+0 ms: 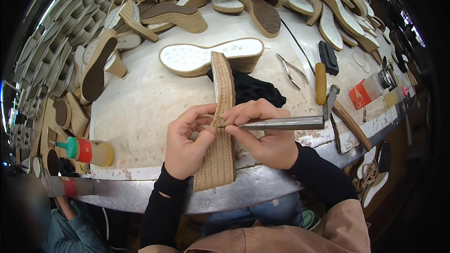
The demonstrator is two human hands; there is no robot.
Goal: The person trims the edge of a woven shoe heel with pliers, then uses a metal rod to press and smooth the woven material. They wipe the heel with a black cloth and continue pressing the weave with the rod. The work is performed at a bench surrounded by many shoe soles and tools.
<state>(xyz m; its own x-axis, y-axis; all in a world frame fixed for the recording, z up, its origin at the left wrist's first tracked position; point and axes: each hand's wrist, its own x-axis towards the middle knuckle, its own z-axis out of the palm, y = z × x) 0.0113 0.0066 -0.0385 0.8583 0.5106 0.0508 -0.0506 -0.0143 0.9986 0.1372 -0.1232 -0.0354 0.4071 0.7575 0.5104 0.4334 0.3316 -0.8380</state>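
Observation:
Braided jute covers the side of a wedge shoe sole [220, 152], which I hold on edge over the table's front, its narrow toe end pointing away. My left hand [190, 136] grips the sole's left side, with thumb and fingers pinched at the braid. My right hand [267, 136] is closed on a slim tool with a grey metal handle [290, 122]; its thin tip meets the braid between my two hands, and the exact tip is hard to make out. Just beyond lie a black cloth [258, 90] and another wedge sole [187, 57], white face up.
Piled wedge soles [178, 14] fill the table's back and both sides. At right lie pincers [290, 71], a yellow-handled tool [320, 83], a black block [328, 57], a hammer [350, 124] and bottles [372, 89]. A glue bottle [93, 152] stands at left, near another person's arm [67, 208].

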